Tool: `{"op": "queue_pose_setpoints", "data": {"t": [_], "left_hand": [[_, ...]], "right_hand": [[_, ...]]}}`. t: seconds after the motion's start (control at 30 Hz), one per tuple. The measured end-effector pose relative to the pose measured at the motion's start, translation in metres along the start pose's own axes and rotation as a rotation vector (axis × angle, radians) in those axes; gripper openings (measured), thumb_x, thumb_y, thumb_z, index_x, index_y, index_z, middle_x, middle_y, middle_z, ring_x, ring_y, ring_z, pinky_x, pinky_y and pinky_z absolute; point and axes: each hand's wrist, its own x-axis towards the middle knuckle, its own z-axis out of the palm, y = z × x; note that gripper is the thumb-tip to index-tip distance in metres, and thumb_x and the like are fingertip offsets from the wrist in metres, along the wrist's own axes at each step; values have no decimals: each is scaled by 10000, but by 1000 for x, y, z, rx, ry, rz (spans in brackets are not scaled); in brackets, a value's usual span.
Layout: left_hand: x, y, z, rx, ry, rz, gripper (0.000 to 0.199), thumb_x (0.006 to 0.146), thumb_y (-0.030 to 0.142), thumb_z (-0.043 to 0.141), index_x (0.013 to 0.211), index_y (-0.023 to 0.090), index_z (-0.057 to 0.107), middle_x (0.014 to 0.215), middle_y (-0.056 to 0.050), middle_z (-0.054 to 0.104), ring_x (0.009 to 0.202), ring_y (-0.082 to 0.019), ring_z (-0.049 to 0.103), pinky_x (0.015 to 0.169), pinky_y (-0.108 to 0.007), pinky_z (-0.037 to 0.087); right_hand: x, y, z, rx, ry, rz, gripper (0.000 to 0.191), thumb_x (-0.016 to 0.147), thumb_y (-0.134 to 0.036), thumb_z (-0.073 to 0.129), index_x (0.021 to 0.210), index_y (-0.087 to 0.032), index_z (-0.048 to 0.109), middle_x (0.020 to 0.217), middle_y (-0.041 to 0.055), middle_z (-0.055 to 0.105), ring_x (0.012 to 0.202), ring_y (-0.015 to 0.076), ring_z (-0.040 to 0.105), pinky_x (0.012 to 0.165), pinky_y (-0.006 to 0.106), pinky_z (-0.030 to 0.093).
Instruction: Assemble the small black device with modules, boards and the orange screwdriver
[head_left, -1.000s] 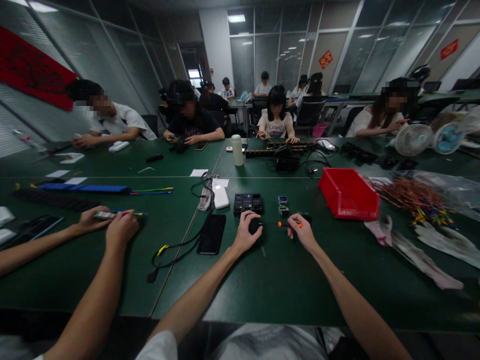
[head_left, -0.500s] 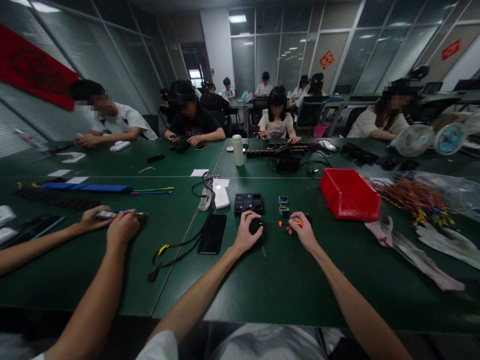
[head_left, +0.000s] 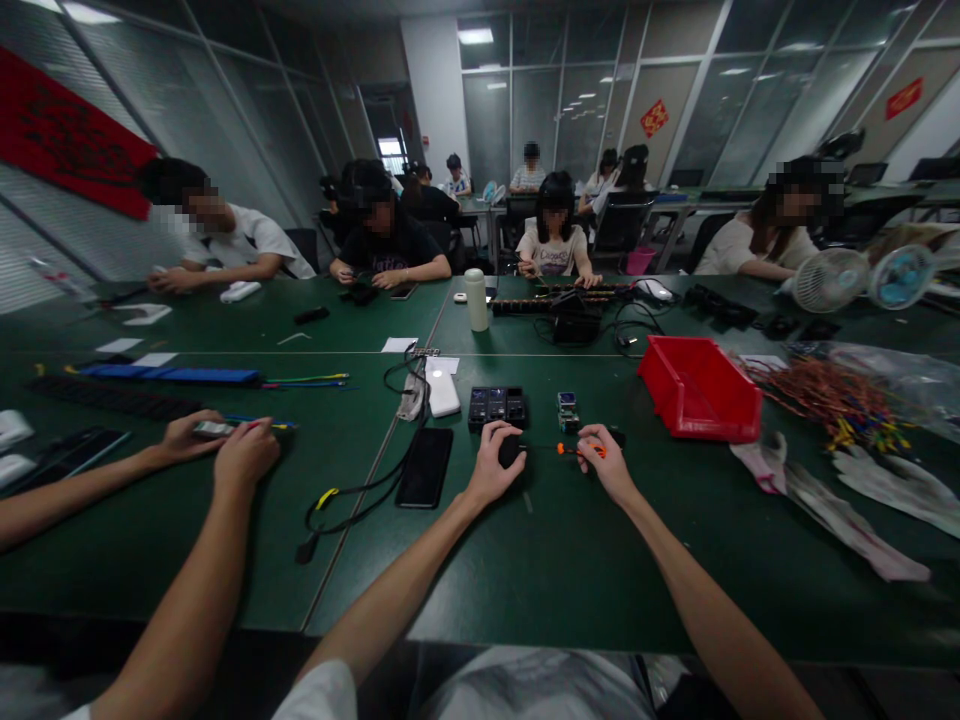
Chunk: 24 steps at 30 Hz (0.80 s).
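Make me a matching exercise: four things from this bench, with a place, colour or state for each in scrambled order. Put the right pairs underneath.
Things:
1. screwdriver
2. tabletop bin
3. black part
4. pale bottle

Places, colours, states:
A. standing upright, beyond the hands
B. gripped by the left hand
C. held in the right hand
D. red

Pairs: 1-C, 2-D, 3-B, 4-A

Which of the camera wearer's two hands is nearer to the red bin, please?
The right hand, holding an orange-handled tool, is nearer, to the left of the red bin. The left hand, gripping a small black part, is farther left.
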Motion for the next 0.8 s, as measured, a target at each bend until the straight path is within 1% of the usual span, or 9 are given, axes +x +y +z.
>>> {"op": "queue_pose_setpoints", "data": {"t": [0.1, 0.17, 0.37, 0.53, 0.63, 0.7, 0.8], "left_hand": [[0, 1, 0, 3, 1, -1, 318, 756, 181, 567, 1066, 214, 503, 1117, -76, 420, 1094, -192, 459, 979, -398, 371], [0, 1, 0, 3, 0, 2, 317, 757, 178, 566, 1065, 213, 504, 1118, -78, 421, 1094, -194, 460, 977, -400, 372], [0, 1, 0, -5, -4, -1, 319, 757, 180, 567, 1067, 209, 501, 1121, -76, 416, 1099, -187, 455, 987, -391, 365], [0, 1, 1, -2, 0, -8, 320, 753, 177, 571, 1064, 209, 501, 1121, -73, 418, 1098, -186, 455, 990, -393, 362], [0, 2, 1, 0, 3, -6, 318, 753, 176, 570, 1062, 211, 504, 1118, -74, 420, 1097, -190, 455, 986, -398, 365], [0, 2, 1, 0, 3, -3, 315, 755, 174, 566, 1062, 211, 505, 1117, -74, 421, 1096, -191, 457, 983, -399, 367], [0, 2, 1, -3, 4, -3, 312, 757, 175, 564, 1062, 210, 506, 1117, -74, 420, 1095, -191, 457, 982, -400, 367]], "right_hand": [[0, -2, 0, 34, 17, -50, 242, 793, -355, 550, 972, -226, 452, 780, -14, 548, 584, 119, 538, 586, 269, 457], [0, -2, 0, 45, 14, -50, 232, 796, -339, 547, 975, -228, 448, 818, -6, 544, 606, 122, 541, 598, 273, 457], [2, 4, 0, 23, 16, -44, 192, 837, -336, 500, 984, -228, 442, 693, -43, 483, 530, 101, 502, 536, 247, 417], [2, 5, 0, -5, 29, 17, 210, 835, -378, 490, 971, -223, 454, 605, -57, 458, 457, 86, 449, 416, 200, 339], [1, 4, 1, -9, 36, 38, 206, 830, -378, 492, 959, -219, 465, 593, -56, 459, 438, 77, 419, 390, 186, 307], [1, 4, 1, 21, 29, 8, 195, 820, -353, 510, 958, -223, 468, 631, -46, 472, 476, 84, 439, 417, 193, 345], [2, 6, 1, 99, 26, -58, 213, 781, -301, 553, 963, -230, 469, 769, -12, 508, 616, 114, 499, 515, 225, 431]]}}
